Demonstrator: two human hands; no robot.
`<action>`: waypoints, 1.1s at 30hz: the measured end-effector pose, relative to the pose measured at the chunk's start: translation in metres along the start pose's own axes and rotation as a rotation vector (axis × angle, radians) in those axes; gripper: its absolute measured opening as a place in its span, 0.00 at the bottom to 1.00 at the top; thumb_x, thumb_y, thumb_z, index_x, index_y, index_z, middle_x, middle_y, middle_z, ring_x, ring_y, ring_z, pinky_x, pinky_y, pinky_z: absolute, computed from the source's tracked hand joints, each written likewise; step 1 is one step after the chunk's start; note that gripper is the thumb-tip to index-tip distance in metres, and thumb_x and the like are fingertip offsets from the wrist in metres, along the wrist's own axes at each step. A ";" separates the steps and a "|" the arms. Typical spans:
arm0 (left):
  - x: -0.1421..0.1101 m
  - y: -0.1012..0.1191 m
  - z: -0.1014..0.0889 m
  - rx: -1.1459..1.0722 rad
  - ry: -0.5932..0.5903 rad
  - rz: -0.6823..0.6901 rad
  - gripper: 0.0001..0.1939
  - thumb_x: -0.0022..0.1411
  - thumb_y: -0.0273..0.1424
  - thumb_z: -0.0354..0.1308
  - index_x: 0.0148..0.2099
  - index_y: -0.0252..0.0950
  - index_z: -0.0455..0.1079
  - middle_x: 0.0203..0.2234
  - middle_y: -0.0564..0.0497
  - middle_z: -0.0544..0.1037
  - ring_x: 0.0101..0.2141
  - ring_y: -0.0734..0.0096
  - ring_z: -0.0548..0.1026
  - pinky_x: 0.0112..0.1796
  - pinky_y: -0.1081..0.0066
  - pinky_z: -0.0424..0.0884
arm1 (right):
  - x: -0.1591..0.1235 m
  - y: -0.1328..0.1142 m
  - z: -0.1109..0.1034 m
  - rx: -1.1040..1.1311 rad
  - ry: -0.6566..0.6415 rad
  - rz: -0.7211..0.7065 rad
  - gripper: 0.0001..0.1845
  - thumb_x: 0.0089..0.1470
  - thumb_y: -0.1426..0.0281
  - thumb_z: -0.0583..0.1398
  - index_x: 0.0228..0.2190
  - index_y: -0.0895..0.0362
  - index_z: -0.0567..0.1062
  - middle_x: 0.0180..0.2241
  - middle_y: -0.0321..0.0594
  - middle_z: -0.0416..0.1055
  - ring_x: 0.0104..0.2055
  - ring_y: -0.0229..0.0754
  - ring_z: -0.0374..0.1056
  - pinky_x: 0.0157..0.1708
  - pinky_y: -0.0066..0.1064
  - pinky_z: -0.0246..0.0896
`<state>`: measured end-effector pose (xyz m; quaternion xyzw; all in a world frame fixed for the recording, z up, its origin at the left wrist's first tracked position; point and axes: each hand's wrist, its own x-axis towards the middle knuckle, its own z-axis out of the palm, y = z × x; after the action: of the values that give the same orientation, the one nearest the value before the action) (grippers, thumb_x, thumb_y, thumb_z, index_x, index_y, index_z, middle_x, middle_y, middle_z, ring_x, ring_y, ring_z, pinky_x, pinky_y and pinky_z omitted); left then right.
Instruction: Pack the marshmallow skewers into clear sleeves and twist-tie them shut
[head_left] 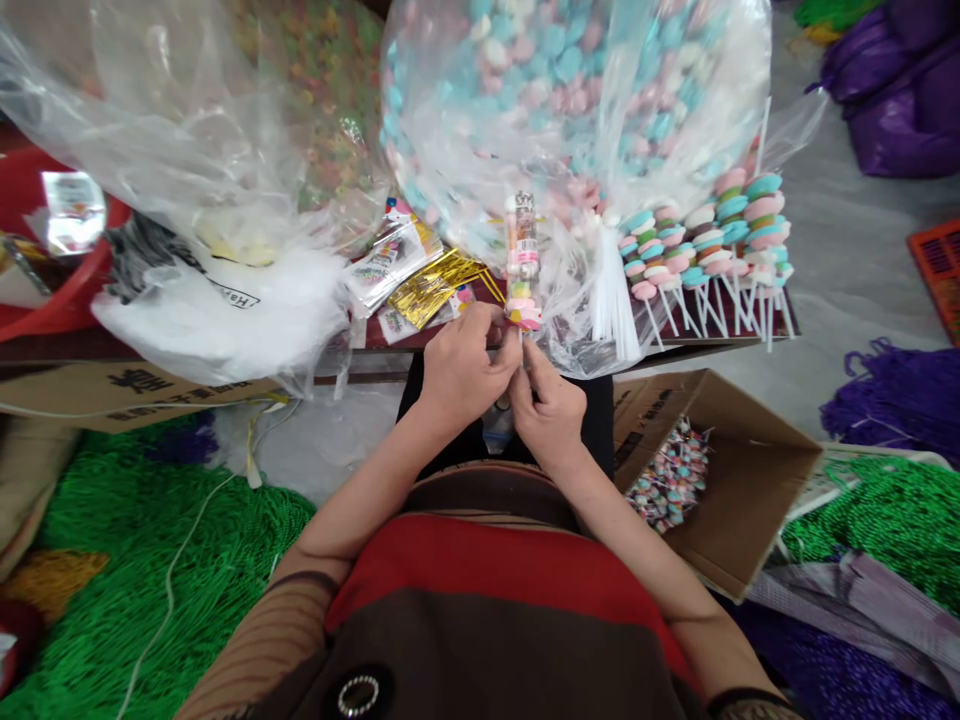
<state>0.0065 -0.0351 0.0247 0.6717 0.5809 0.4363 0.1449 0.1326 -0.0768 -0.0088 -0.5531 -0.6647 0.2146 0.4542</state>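
A wrapped candy skewer (pixel 523 262) stands upright over the table's front edge, its clear printed bag covering pink, yellow and pale sweets. My left hand (pixel 466 365) pinches the bag's lower end, thumb and fingers closed at its left side. Just below, my right hand (pixel 549 402) has its fingertips closed round the white stick. Left of the skewer lie printed bags (pixel 394 255) and gold twist ties (pixel 431 288). To the right are a bundle of white sticks (pixel 613 300) and several unwrapped candy skewers (pixel 705 245) in a pile.
Large clear bags of pastel sweets (pixel 570 90) and orange-green sweets (pixel 315 90) fill the table's back. A red basin (pixel 75 290) stands at left. Below right, an open cardboard box (pixel 750 480) holds wrapped skewers. Green strands (pixel 165 560) cover the floor at left.
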 end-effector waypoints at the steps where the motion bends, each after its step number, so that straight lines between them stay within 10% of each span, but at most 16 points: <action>1: 0.001 0.000 -0.001 -0.018 -0.009 -0.026 0.03 0.62 0.31 0.60 0.38 0.40 0.69 0.28 0.54 0.77 0.29 0.70 0.74 0.35 0.70 0.67 | 0.000 0.000 0.000 0.001 -0.003 0.005 0.22 0.67 0.64 0.55 0.56 0.57 0.78 0.46 0.51 0.84 0.37 0.48 0.81 0.41 0.38 0.77; 18: -0.009 -0.012 0.006 0.158 0.146 0.393 0.06 0.56 0.22 0.53 0.33 0.40 0.63 0.22 0.57 0.70 0.23 0.75 0.69 0.29 0.72 0.63 | 0.010 0.004 -0.001 -0.033 0.015 -0.024 0.21 0.68 0.64 0.53 0.54 0.55 0.79 0.42 0.46 0.85 0.36 0.44 0.81 0.37 0.32 0.75; 23: -0.015 -0.010 -0.001 -0.102 0.020 0.232 0.03 0.66 0.26 0.54 0.38 0.38 0.66 0.26 0.57 0.74 0.25 0.80 0.71 0.30 0.77 0.67 | 0.019 -0.001 -0.010 0.120 0.021 0.109 0.17 0.68 0.63 0.55 0.50 0.54 0.80 0.37 0.40 0.83 0.34 0.41 0.78 0.38 0.33 0.73; 29: -0.007 -0.011 0.004 -0.223 -0.047 -0.021 0.19 0.62 0.46 0.65 0.42 0.39 0.63 0.29 0.58 0.73 0.25 0.80 0.71 0.28 0.77 0.68 | 0.011 0.000 -0.006 -0.119 0.068 -0.117 0.16 0.69 0.65 0.54 0.34 0.55 0.79 0.26 0.38 0.79 0.25 0.39 0.74 0.28 0.29 0.66; 33: -0.006 -0.011 0.007 -0.245 -0.061 0.005 0.15 0.69 0.45 0.59 0.40 0.39 0.66 0.27 0.57 0.75 0.26 0.79 0.72 0.29 0.76 0.67 | 0.008 0.001 -0.002 -0.154 0.097 -0.188 0.15 0.70 0.64 0.54 0.43 0.56 0.79 0.33 0.42 0.83 0.31 0.41 0.78 0.33 0.30 0.70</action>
<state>0.0044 -0.0352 0.0105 0.6634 0.5167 0.4838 0.2425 0.1349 -0.0695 -0.0054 -0.5314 -0.7053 0.0921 0.4602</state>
